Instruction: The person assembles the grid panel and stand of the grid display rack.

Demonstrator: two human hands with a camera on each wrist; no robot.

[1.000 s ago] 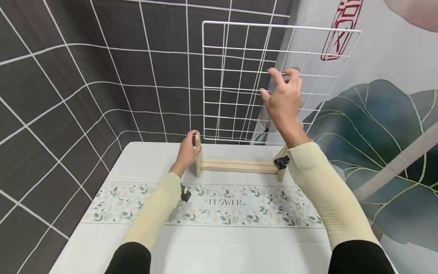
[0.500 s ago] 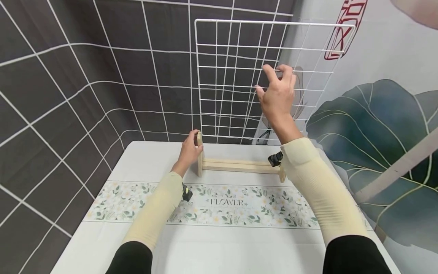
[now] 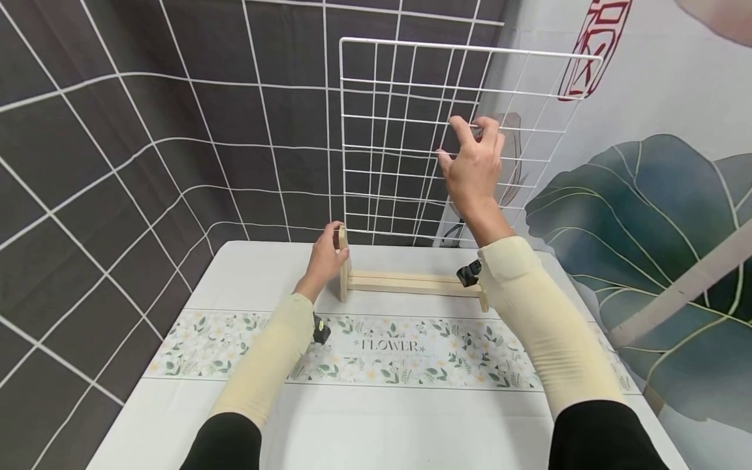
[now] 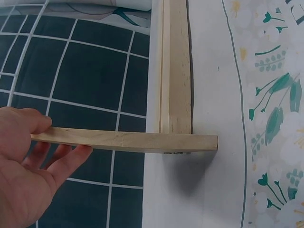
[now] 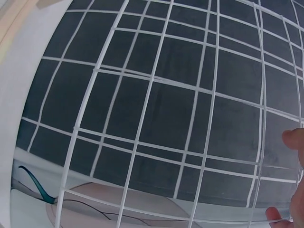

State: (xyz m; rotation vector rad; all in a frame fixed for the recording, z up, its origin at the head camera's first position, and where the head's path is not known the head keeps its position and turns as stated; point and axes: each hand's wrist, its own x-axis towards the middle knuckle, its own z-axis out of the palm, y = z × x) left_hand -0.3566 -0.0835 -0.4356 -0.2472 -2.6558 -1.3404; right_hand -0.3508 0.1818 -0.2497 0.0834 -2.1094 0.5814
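My right hand grips the wires of a white wire grid panel, which stands upright behind the far side of the table. In the right wrist view the panel's wires fill most of the picture, with fingertips at the right edge. A pale wooden stand rests on the table, made of a long crossbar between two end pieces. My left hand pinches the top of its left end piece between thumb and fingers. The right end piece is partly hidden behind my right wrist camera.
A white table bears a floral band printed "FLOWER". Dark cloth with white grid lines hangs behind and to the left. A pale curtain with large blue-green leaves is on the right.
The grid panel and my right hand have shifted left, and the panel's top right corner has dipped slightly. My left hand keeps its hold on the stand.
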